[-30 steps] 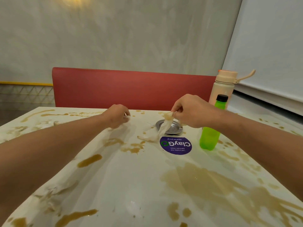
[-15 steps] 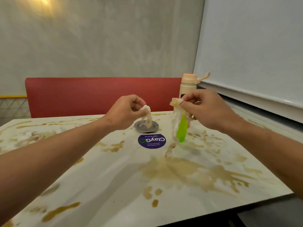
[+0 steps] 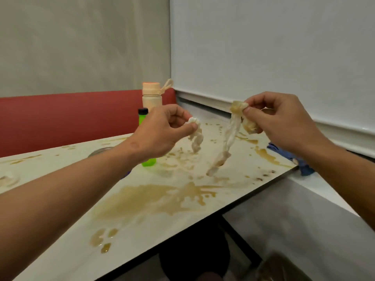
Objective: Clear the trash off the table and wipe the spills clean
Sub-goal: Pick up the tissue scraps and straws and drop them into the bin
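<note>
Above the stained bench (image 3: 67, 199), the left hand (image 3: 162, 132) pinches a small twisted tissue (image 3: 196, 136) between thumb and fingers, lifted clear of the surface. Behind this hand stand a green bottle (image 3: 143, 118) and a beige flask (image 3: 151, 96), partly covered by it. To its right, the right hand (image 3: 282, 120) pinches a longer wet tissue (image 3: 227, 142), which hangs down without touching the bench. I judge the trash-clearing step is in hand; next both tissues need a bin, but none is clearly visible. Brown spills (image 3: 154, 199) below the hands remain unwiped. Under the right wrist something blue (image 3: 284, 154) is half hidden.
</note>
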Motion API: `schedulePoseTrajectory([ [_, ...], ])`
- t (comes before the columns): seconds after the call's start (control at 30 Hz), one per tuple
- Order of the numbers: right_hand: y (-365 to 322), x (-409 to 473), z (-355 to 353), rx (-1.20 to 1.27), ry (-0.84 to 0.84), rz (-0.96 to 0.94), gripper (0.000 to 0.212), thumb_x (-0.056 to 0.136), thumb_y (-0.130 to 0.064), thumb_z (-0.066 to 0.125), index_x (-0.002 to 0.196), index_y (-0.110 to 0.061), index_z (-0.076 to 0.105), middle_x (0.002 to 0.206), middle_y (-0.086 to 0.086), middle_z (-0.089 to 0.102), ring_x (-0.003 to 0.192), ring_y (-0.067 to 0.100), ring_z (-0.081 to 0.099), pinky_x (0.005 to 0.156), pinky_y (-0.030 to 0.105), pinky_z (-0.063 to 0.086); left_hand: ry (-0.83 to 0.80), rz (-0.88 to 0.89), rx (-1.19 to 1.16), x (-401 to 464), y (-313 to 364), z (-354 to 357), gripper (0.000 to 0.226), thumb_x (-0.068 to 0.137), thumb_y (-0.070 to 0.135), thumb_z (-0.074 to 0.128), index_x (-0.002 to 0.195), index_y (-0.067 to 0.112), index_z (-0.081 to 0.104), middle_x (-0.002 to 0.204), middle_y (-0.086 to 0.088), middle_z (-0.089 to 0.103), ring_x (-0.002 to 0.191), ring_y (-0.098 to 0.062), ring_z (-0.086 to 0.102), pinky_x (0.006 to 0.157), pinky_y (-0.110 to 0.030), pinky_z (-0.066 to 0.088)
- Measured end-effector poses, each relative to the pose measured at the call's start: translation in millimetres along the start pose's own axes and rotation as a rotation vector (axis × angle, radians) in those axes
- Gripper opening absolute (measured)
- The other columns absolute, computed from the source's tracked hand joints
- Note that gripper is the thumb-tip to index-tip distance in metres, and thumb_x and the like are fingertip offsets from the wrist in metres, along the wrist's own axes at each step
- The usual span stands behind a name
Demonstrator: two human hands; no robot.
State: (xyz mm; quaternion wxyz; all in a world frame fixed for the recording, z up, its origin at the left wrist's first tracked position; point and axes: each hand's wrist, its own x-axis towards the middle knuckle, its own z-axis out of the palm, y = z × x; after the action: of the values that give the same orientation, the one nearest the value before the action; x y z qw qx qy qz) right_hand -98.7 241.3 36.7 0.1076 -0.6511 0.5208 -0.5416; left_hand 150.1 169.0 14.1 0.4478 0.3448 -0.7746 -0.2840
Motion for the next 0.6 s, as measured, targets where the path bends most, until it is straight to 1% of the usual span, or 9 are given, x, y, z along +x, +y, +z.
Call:
schedulePoseTrajectory([
  [0.03,5,-4,-14,-0.005,0.026,0.015,0.005,0.094,-0.025,0.072,0.093,-0.022,0.075,0.077,-0.001,0.07,0.063,0.012,0.067,0.059,0.02,0.055,-0.018,0.009,-0.016,4,6,15,0.016,0.089,0.026,0.078,0.095,0.015,0.069,0.085,-0.002,0.077,0.07,-0.017,0.069,0.062,-0.032,0.056],
  [0.07,11,-8,-28,-0.009,0.05,0.035,0.004,0.094,-0.025,0.072,0.093,-0.022,0.075,0.077,-0.001,0.07,0.066,0.015,0.068,0.061,0.023,0.057,-0.038,0.018,-0.031,8,11,31,0.014,0.088,0.025,0.078,0.094,0.016,0.07,0.086,-0.002,0.077,0.074,-0.021,0.071,0.067,-0.032,0.058],
  [0.13,23,-17,-56,-0.028,0.09,0.07,0.006,0.093,-0.026,0.072,0.095,-0.022,0.075,0.08,0.001,0.072,0.072,0.024,0.071,0.07,0.033,0.063,-0.094,0.036,-0.058,16,22,63,0.012,0.088,0.024,0.079,0.094,0.017,0.071,0.089,-0.004,0.077,0.088,-0.027,0.072,0.081,-0.038,0.059],
  [0.17,30,-22,-70,-0.049,0.108,0.081,0.007,0.093,-0.027,0.073,0.095,-0.022,0.076,0.082,0.002,0.073,0.074,0.025,0.072,0.073,0.038,0.064,-0.127,0.04,-0.081,19,27,79,0.013,0.088,0.024,0.079,0.094,0.016,0.071,0.09,-0.005,0.077,0.09,-0.029,0.072,0.083,-0.039,0.059],
  [0.23,45,-32,-96,-0.092,0.141,0.1,0.006,0.093,-0.026,0.073,0.096,-0.022,0.076,0.083,0.002,0.073,0.07,0.02,0.07,0.075,0.042,0.064,-0.177,0.033,-0.124,25,35,112,0.014,0.087,0.024,0.08,0.094,0.016,0.071,0.092,-0.005,0.076,0.083,-0.023,0.072,0.075,-0.033,0.06],
  [0.33,68,-50,-129,-0.141,0.173,0.15,0.007,0.093,-0.025,0.072,0.097,-0.021,0.076,0.085,0.005,0.075,0.071,0.019,0.07,0.074,0.042,0.064,-0.23,0.014,-0.135,29,40,161,0.013,0.087,0.025,0.08,0.092,0.018,0.07,0.087,0.001,0.073,0.064,-0.005,0.062,0.059,-0.015,0.047],
  [0.4,88,-64,-145,-0.156,0.175,0.199,0.004,0.093,-0.023,0.073,0.094,-0.023,0.076,0.085,0.006,0.075,0.072,0.021,0.07,0.074,0.041,0.064,-0.264,-0.014,-0.15,29,37,195,0.012,0.087,0.024,0.08,0.091,0.016,0.071,0.085,0.002,0.071,0.06,-0.002,0.058,0.057,-0.013,0.044],
  [0.5,124,-89,-158,-0.193,0.13,0.28,0.008,0.094,-0.018,0.071,0.09,-0.024,0.076,0.075,0.005,0.074,0.064,0.015,0.067,0.064,0.034,0.059,-0.301,-0.055,-0.149,22,23,246,0.011,0.087,0.02,0.08,0.09,0.013,0.072,0.082,0.001,0.069,0.06,-0.001,0.058,0.058,-0.015,0.047],
  [0.6,162,-117,-161,-0.234,0.058,0.374,0.007,0.095,-0.015,0.069,0.093,-0.018,0.075,0.069,0.002,0.073,0.058,0.012,0.066,0.059,0.022,0.052,-0.346,-0.093,-0.124,11,2,295,0.011,0.085,0.023,0.081,0.087,0.015,0.073,0.081,-0.001,0.072,0.065,-0.005,0.062,0.067,-0.02,0.053],
])
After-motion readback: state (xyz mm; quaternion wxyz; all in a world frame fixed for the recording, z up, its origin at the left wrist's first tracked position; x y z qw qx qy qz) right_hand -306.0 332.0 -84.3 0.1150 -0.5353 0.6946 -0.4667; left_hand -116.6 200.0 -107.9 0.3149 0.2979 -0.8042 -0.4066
